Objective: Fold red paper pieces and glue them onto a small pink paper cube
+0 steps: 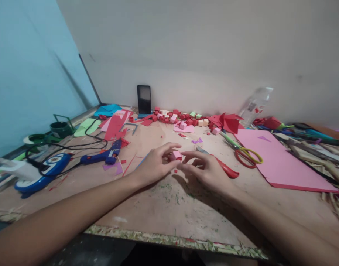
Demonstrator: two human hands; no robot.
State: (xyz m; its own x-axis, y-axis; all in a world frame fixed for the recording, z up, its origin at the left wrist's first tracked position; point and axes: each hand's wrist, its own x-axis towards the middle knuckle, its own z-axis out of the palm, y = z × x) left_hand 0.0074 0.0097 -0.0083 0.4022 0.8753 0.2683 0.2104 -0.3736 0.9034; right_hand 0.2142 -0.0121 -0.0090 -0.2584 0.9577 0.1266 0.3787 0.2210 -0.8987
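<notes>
Over the middle of the table, a small pink paper cube (175, 156) with red along its lower side sits between my two hands. My left hand (154, 168) grips it from the left, thumb below and fingers above. From the right, my right hand (206, 170) has its thumb and fingertips closed at the cube's right side. A tiny red paper scrap (175, 171) lies on the table just below. Beside my right hand is a cutter knife with a red handle (227, 169), partly hidden by that hand.
Several red, pink and pale paper cubes (183, 125) line the back near a propped phone (144, 99). At left are a blue glue gun (104, 157) and a blue-white power strip (47, 173). Scissors (248, 157), pink sheets (280, 159) and a plastic bottle (256, 105) are at right.
</notes>
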